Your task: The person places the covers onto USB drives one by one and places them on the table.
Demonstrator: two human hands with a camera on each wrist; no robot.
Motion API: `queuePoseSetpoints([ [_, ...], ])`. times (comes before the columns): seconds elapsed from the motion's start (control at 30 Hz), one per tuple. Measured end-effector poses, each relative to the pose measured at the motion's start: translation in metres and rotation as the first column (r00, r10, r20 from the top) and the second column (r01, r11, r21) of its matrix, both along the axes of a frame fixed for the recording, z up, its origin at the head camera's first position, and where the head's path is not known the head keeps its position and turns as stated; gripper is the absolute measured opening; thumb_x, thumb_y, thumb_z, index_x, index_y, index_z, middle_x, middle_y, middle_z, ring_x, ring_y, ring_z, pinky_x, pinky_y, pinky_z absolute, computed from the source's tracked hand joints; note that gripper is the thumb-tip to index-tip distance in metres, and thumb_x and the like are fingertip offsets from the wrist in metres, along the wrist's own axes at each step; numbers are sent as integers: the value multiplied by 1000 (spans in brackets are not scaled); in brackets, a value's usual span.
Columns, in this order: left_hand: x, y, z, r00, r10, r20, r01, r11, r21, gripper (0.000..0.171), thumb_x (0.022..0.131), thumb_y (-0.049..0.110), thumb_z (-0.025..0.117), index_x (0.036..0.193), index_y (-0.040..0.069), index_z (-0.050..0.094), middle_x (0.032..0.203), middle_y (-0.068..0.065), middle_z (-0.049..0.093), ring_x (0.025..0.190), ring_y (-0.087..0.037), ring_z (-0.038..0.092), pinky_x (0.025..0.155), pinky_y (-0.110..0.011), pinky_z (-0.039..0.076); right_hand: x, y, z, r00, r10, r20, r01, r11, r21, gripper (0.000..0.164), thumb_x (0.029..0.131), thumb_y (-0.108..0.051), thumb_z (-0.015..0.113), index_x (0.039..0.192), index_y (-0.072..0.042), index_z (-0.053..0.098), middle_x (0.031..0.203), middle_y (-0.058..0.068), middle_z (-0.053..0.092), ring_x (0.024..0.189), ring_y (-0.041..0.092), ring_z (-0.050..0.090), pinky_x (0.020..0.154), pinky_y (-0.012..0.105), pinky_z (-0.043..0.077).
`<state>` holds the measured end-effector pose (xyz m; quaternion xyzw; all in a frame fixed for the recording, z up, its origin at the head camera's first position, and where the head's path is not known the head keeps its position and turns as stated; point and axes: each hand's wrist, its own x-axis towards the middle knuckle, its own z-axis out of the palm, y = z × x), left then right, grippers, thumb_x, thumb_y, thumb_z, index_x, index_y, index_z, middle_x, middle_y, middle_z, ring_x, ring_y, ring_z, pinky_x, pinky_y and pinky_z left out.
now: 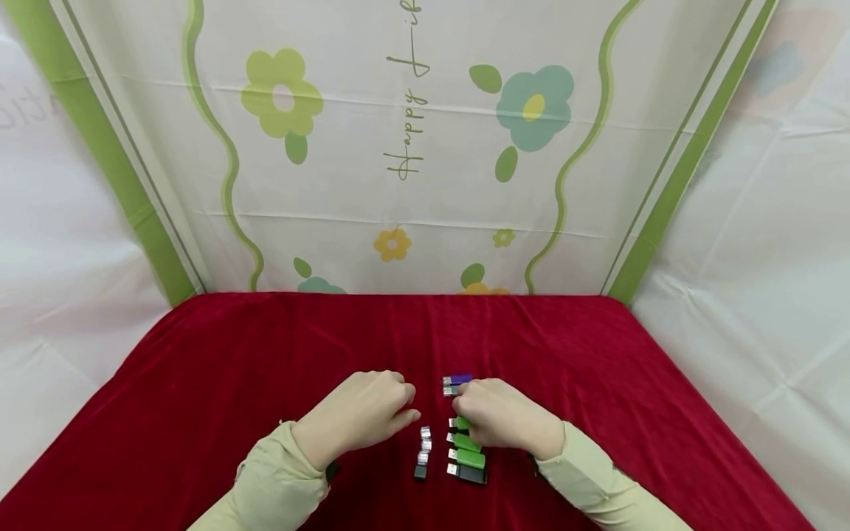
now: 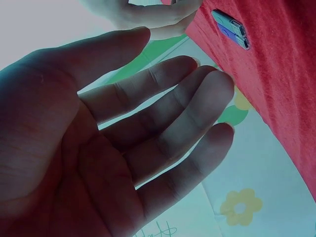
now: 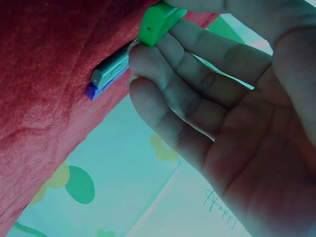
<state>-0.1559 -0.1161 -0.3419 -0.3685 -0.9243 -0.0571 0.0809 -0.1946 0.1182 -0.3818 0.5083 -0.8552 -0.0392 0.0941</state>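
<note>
My right hand (image 1: 508, 417) pinches a green USB stick (image 3: 154, 27) between thumb and fingertips, in the right wrist view. In the head view its metal plug points left out of the hand. Just beyond that hand lie a purple USB stick (image 1: 461, 379) and a grey-green USB stick (image 3: 109, 69), side by side. Nearer me are two more green USB sticks (image 1: 470, 459) and a black USB stick (image 1: 471, 474), plugs to the left. My left hand (image 1: 361, 413) hovers left of them with loosely bent fingers, holding nothing, as the left wrist view shows.
Between the hands runs a short column of several small clear caps (image 1: 426, 445), with a black cap (image 1: 420, 471) at its near end. A red velvet cloth (image 1: 265, 346) covers the table. Printed white fabric walls (image 1: 432, 192) enclose it at the back and sides.
</note>
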Motion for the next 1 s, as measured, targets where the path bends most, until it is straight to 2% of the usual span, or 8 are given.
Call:
queuePoseSetpoints([
  [0.23,0,1,1,1000,-1,-13,1,1000,-1,25,88,25,75,69,15,60,63,7,46,52,-6,41,48,-21,38,0,0,1,1000,-6,-11,6,1000,-14,34,63,0,71,57,-19,43,58,-10,35,50,6,28,46,21,31],
  [0.47,1,2,1,1000,8,13,-8,1000,-4,22,87,25,75,72,14,64,64,6,49,53,-5,42,49,-20,40,1,0,2,999,-7,-34,6,999,-41,31,61,0,69,62,-18,44,59,-9,34,51,8,32,47,21,32],
  [0.87,0,1,-3,1000,6,16,-6,1000,-5,24,88,26,75,70,16,62,64,7,48,52,-6,43,48,-22,40,1,2,1,999,-10,-31,9,999,-46,31,61,0,68,63,-19,42,58,-9,33,51,7,31,46,21,31],
  [1.0,-1,0,-4,999,14,39,-14,1000,-1,22,88,26,75,73,15,64,64,7,49,53,-5,43,49,-21,40,2,2,4,999,-12,-33,10,998,-59,31,60,0,68,63,-18,43,58,-9,34,51,7,31,45,20,32],
])
